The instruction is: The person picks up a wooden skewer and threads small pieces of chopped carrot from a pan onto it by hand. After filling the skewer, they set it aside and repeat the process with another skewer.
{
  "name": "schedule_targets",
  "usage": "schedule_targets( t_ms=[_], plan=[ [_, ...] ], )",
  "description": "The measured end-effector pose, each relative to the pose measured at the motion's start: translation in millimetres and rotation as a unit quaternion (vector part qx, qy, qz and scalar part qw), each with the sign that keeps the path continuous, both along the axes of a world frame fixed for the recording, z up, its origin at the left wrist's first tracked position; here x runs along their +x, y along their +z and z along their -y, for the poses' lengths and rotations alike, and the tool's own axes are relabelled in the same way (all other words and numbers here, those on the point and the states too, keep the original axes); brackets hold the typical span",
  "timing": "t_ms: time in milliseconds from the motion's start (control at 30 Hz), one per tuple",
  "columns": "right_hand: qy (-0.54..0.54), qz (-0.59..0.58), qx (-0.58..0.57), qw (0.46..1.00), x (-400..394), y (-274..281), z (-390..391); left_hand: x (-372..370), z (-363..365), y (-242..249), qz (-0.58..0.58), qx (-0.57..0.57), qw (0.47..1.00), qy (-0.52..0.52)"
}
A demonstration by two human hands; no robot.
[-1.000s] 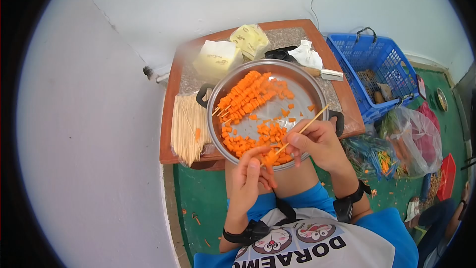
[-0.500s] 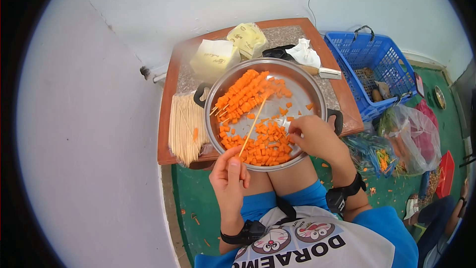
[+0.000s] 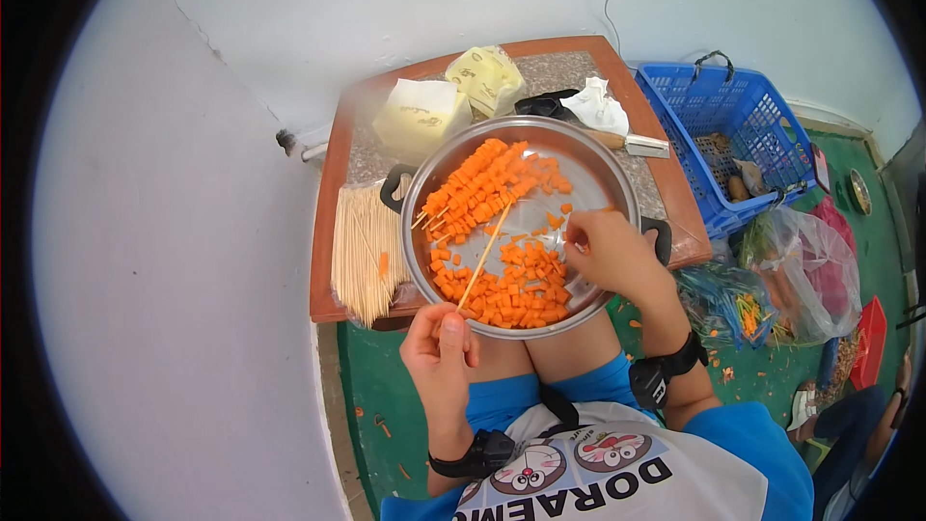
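Note:
My left hand [image 3: 440,352] pinches the lower end of a bamboo skewer [image 3: 485,260] at the near rim of a wide steel pan [image 3: 415,275]. The skewer slants up over the pan, its far end overlapping the finished carrot skewers [image 3: 487,183], which lie side by side at the back left. Loose carrot cubes [image 3: 516,289] are heaped in the near half. Over the pan's right side, my right hand [image 3: 612,253] has its fingers drawn together beside the cubes; I cannot tell what is between them.
Left of the pan lies a bundle of bare skewers [image 3: 362,256]. Yellow packets [image 3: 420,116], a white tissue [image 3: 598,108] and a peeler-like tool [image 3: 644,145] are behind it. A blue crate [image 3: 690,145] and vegetable bags [image 3: 805,265] stand right. Another person's leg [image 3: 854,434] shows lower right.
My left hand has drawn the skewer slightly down and left, so its far end sits lower. My right hand stays over the pan's right side with its fingers together. The view shifts slightly.

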State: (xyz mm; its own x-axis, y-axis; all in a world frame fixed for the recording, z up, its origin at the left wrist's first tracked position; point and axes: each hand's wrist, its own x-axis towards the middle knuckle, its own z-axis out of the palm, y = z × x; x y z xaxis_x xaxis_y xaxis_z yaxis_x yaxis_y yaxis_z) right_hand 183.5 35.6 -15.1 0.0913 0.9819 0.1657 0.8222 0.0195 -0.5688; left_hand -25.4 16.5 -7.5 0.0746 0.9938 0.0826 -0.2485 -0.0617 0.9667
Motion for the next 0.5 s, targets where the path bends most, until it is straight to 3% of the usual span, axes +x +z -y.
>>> schedule_targets(
  t_ms=[67,167,233,367,433,500],
  plan=[
    [-0.006,-0.058,0.04,0.998,9.7,6.4,-5.2,-0.5,-0.3,-0.1,-0.006,0.001,1.0,-0.002],
    [-0.004,-0.093,-0.004,0.996,25.6,19.5,-20.7,-1.1,0.4,0.2,0.003,-0.007,1.0,-0.006],
    [-0.011,-0.01,0.041,0.999,36.2,23.8,-38.3,-2.1,0.8,0.9,0.029,-0.018,0.999,-0.004],
    [0.016,0.021,0.135,0.991,49.3,2.7,-65.5,-3.8,1.8,2.3,0.039,-0.011,0.999,-0.011],
    [0.034,0.054,-0.02,0.998,44.7,5.4,-67.4,-5.8,3.1,4.4,0.019,-0.016,1.0,0.005],
    [0.084,0.125,-0.06,0.987,40.5,6.2,-64.5,-7.7,2.5,3.5,0.024,-0.015,1.0,0.004]
  ],
)
